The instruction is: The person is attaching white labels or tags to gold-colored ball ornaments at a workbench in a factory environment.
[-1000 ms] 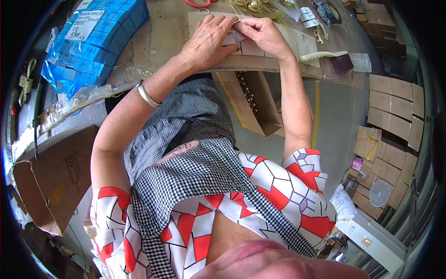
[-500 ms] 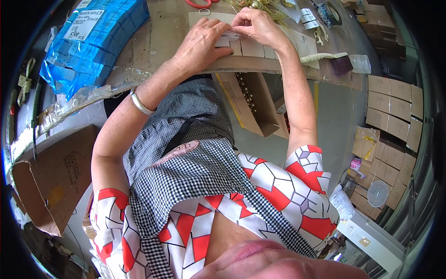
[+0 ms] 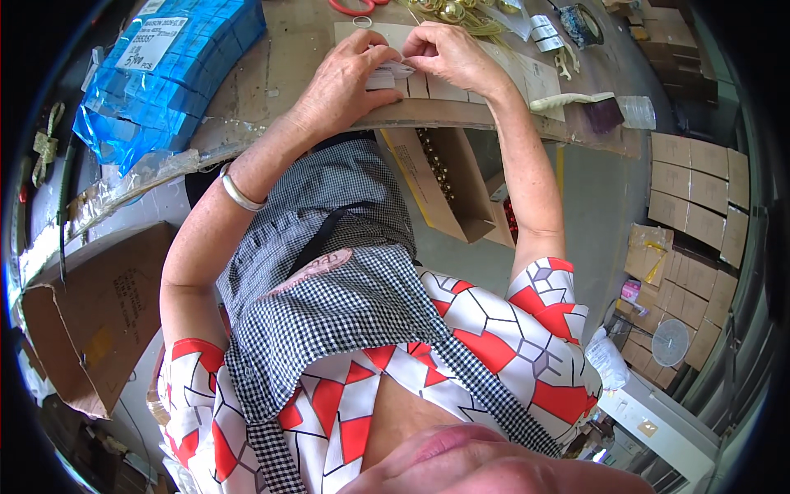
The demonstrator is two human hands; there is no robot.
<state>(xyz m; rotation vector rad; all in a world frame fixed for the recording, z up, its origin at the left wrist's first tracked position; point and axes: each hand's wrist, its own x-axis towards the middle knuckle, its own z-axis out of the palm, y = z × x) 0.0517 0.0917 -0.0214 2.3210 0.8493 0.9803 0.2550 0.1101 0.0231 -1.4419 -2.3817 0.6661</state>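
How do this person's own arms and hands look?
The left hand and right hand wear no gloves. A plain silver bracelet circles the left forearm; the right forearm shows none. Short white sleeves carry red patches and dark lines.

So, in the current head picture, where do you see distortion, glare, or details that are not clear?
Head view: the table edge bows and the corners go black; same view, pale glints mark the blue plastic wrap; same view, detail between the left hand and right hand is too fine to tell.
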